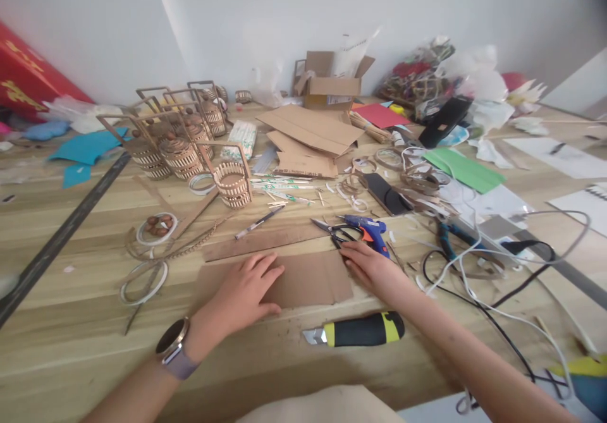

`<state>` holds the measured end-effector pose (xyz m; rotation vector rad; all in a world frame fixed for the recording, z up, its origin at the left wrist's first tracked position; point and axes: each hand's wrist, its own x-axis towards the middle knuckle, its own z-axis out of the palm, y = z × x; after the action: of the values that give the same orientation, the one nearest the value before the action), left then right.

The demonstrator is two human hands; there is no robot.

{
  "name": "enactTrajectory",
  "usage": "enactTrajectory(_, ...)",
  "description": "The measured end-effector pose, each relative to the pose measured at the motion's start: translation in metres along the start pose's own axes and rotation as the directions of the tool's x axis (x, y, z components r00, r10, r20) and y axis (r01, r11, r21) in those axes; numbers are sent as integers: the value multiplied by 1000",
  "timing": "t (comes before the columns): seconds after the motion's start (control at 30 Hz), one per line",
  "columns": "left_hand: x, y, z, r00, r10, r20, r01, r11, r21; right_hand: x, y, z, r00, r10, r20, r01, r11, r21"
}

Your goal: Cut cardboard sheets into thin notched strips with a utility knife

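Note:
My left hand (244, 293) lies flat, fingers stretched out, on a brown cardboard sheet (308, 277) on the wooden table (95, 322). My right hand (367, 265) rests with its fingers flat at the sheet's right edge, close to black-handled scissors (332, 230) and a blue glue gun (370, 230). A yellow and black utility knife (358, 330) lies just in front of the sheet, between my forearms. A long cardboard strip (263, 243) lies behind the sheet. A watch is on my left wrist.
Several small slatted wooden lanterns (183, 151) stand at the back left. Cardboard pieces (310, 135) and an open box (329, 85) sit behind. Cables (478, 284), blue pliers (450, 236), green paper (462, 169) and paper rings clutter the right; a dark metal bar (61, 236) runs diagonally at left.

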<state>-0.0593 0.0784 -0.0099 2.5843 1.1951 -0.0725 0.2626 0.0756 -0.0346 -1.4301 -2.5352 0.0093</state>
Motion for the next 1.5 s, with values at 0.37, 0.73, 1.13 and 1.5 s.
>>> enactTrajectory(0.37,2,9,14,994,39,-101,-32,997,73,12,30,12,996,-84,18,85,989,-121)
enactTrajectory(0.73,44,-25,-16,965,-96,-243,146,970,196,8,-30,-26,992,-105,75,104,994,10)
enactTrajectory(1.13,62,-28,-32,992,11,-123,36,929,370,-3,-36,-16,982,-138,126,133,990,43)
enactTrajectory(1.5,-4,23,-13,986,64,-154,21,869,494,-16,-26,-58,935,124,-332,-103,992,80)
